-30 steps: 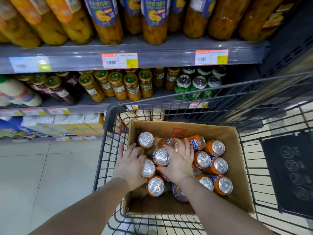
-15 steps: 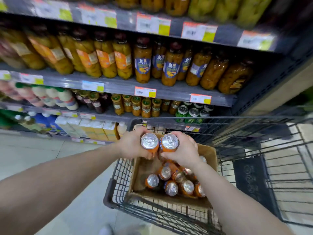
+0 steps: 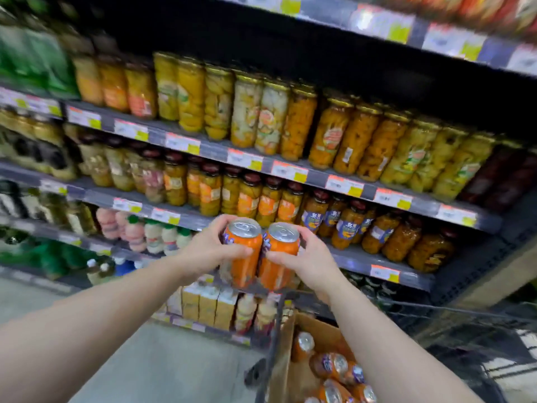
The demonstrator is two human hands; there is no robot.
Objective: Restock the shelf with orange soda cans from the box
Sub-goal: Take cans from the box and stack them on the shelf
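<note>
The left hand (image 3: 209, 251) is gripping one orange soda can (image 3: 243, 251), thumb across its front and fingers (image 3: 223, 221) curling over the far rim. The right hand (image 3: 308, 261) is gripping a second can (image 3: 279, 254), its fingers wrapping the far side. Both cans are standing upright, touching side by side, raised well above the cardboard box (image 3: 293, 370) and in front of the shelf (image 3: 363, 260) of fruit jars. More cans are lying in the box, inside the wire cart (image 3: 270, 344).
</note>
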